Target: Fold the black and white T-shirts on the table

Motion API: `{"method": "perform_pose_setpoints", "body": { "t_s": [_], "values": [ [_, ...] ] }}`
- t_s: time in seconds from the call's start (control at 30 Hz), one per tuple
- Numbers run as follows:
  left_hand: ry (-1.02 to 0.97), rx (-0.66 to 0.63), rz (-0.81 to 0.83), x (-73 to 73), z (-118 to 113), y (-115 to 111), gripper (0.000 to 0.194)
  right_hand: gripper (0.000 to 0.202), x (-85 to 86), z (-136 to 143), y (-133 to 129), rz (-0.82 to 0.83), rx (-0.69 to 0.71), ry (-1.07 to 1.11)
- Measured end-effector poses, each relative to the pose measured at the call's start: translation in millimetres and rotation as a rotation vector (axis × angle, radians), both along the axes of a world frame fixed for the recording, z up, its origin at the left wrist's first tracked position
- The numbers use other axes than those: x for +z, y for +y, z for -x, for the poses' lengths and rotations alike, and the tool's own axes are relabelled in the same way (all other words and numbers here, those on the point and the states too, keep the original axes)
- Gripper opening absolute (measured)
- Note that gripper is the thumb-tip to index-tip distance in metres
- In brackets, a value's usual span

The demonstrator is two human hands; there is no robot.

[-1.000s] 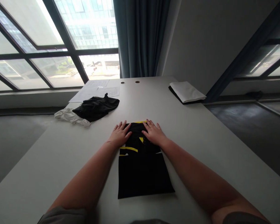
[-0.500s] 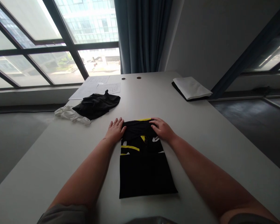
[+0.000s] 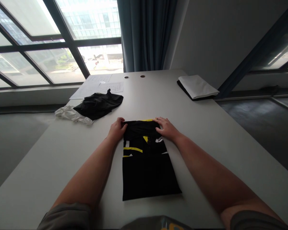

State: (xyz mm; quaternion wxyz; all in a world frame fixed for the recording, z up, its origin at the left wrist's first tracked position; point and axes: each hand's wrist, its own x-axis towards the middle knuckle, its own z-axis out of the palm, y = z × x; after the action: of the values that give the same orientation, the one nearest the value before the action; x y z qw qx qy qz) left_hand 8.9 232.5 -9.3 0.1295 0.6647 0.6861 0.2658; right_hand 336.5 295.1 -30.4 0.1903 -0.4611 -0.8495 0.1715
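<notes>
A folded black shirt with yellow and white markings lies flat on the table in front of me. Its near part is plain black; the patterned part sits toward its far end. At the far left corner my left hand has its fingers curled over the cloth and its thumb on top. My right hand grips the far right corner, fingers bent at the far edge and thumb resting on the fabric. The fingertips beneath the cloth are hidden.
On the white table, a crumpled black garment and a white cloth lie at the left. Paper sheets are behind them. A folded white cloth lies over something black at the far right.
My left hand has gone from lying flat at the shirt's left edge to curling its fingers round the far left corner. My right hand stays at the far right corner. The view tilts slightly.
</notes>
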Motion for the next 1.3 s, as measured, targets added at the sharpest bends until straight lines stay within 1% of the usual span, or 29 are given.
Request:
{"method": "perform_pose_setpoints", "body": {
  "t_s": [0.1, 0.17, 0.23, 0.3, 0.37, 0.47, 0.53, 0.63, 0.7, 0.73, 0.8, 0.83, 0.87, 0.9, 0.97, 1.0, 1.07, 1.13, 1.17, 1.23, 1.3],
  "values": [
    [0.174, -0.065, -0.121, 5.8, -10.2, -6.5, 0.038, 0.056, 5.1, 1.5, -4.2, -0.056, -0.007, -0.02],
    [0.274, -0.157, -0.167, 7.2, -20.9, -13.3, 0.041, 0.056, 9.0, 5.1, -9.7, -0.115, 0.025, -0.034],
    [0.351, -0.252, -0.119, 4.8, -32.0, -20.3, 0.047, 0.058, 11.4, 10.2, -15.5, -0.134, 0.082, -0.081],
    [0.411, -0.297, -0.008, 0.0, -40.6, -25.3, 0.056, 0.061, 11.4, 15.6, -19.7, -0.078, 0.123, -0.169],
    [0.44, -0.287, 0.082, -4.5, -45.0, -27.6, 0.062, 0.065, 9.7, 19.5, -21.2, 0.001, 0.13, -0.252],
    [0.44, -0.252, 0.13, -6.6, -43.7, -28.2, 0.065, 0.065, 8.4, 19.8, -20.4, 0.041, 0.126, -0.281],
    [0.426, -0.229, 0.149, -5.7, -37.6, -29.9, 0.066, 0.063, 10.6, 14.7, -22.1, 0.031, 0.126, -0.233],
    [0.382, -0.189, 0.183, -2.6, -18.3, -41.5, 0.065, 0.054, 19.7, -2.4, -37.0, -0.033, 0.159, -0.05],
    [0.334, -0.159, 0.187, 1.4, -0.3, -59.9, 0.062, 0.044, 28.7, -19.0, -59.0, -0.099, 0.215, 0.103],
    [0.306, -0.161, 0.174, 4.3, 8.5, -73.3, 0.061, 0.039, 33.5, -28.1, -73.9, -0.123, 0.249, 0.165],
    [0.249, -0.243, 0.093, 11.7, 21.2, -108.3, 0.059, 0.032, 42.2, -45.8, -109.6, -0.109, 0.332, 0.227],
    [0.223, -0.326, 0.035, 15.9, 23.6, -128.9, 0.058, 0.031, 45.3, -53.5, -129.1, -0.084, 0.38, 0.238],
    [0.201, -0.419, -0.018, 19.9, 23.0, -150.3, 0.055, 0.035, 47.2, -60.0, -148.6, -0.059, 0.441, 0.24],
    [0.177, -0.503, -0.061, 23.6, 19.3, -171.2, 0.051, 0.043, 47.7, -65.2, -166.9, -0.03, 0.506, 0.233],
    [0.152, -0.648, -0.06, 28.9, 5.6, -206.5, 0.051, 0.058, 44.7, -71.5, -196.7, 0.013, 0.597, 0.19],
    [0.155, -0.697, -0.048, 30.1, -2.5, -219.0, 0.052, 0.062, 41.5, -73.0, -207.0, 0.022, 0.616, 0.16],
    [0.173, -0.756, -0.058, 29.3, -16.3, -232.3, 0.042, 0.059, 33.6, -73.9, -218.2, -0.008, 0.594, 0.127],
    [0.2, -0.761, -0.114, 24.1, -23.0, -233.4, 0.026, 0.056, 26.0, -73.6, -220.1, -0.077, 0.544, 0.136],
    [0.212, -0.753, -0.154, 20.4, -23.7, -231.6, 0.024, 0.058, 23.2, -73.1, -219.4, -0.108, 0.528, 0.141],
    [0.231, -0.739, -0.223, 12.3, -22.0, -227.7, 0.033, 0.063, 19.7, -71.7, -217.9, -0.142, 0.524, 0.137],
    [0.243, -0.712, -0.255, 5.8, -20.5, -225.9, 0.043, 0.067, 18.8, -69.3, -218.0, -0.149, 0.496, 0.125]
  ]
}}
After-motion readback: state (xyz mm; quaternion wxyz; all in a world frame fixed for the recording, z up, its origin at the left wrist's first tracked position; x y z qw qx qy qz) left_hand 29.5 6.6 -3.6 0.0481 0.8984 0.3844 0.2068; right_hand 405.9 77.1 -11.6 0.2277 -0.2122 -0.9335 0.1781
